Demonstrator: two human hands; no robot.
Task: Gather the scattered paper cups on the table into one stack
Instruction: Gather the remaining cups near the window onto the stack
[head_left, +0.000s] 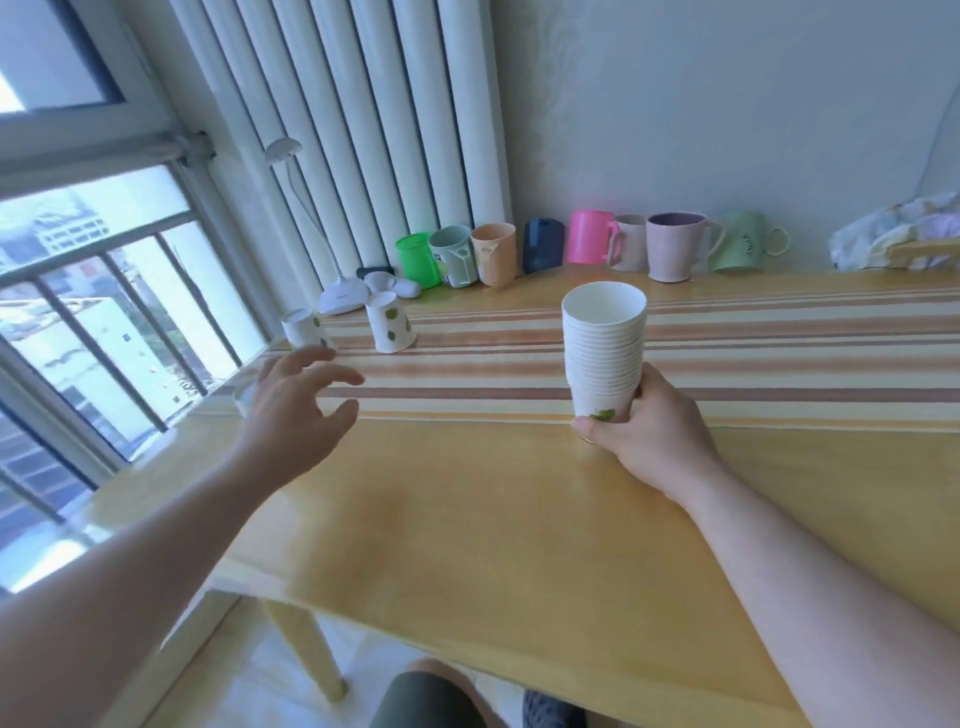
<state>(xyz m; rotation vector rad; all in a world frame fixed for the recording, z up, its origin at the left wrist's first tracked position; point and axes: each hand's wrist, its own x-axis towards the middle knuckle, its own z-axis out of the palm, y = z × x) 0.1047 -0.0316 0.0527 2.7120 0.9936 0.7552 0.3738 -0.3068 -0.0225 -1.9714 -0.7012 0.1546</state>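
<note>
My left hand hovers with fingers spread, holding nothing; the nearest loose paper cup stands upside down just beyond the fingertips, axis upright. A second inverted cup stands beside it, further right. My right hand grips the stack of cups, mouth up, top cup empty

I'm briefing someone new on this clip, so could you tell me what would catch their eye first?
The tall stack of paper cups stands out, held upright in the right hand near the table's middle. The left hand reaches with spread fingers toward two upside-down leaf-printed paper cups near the window-side edge. Behind them, a row of colourful mugs lines the wall.
</note>
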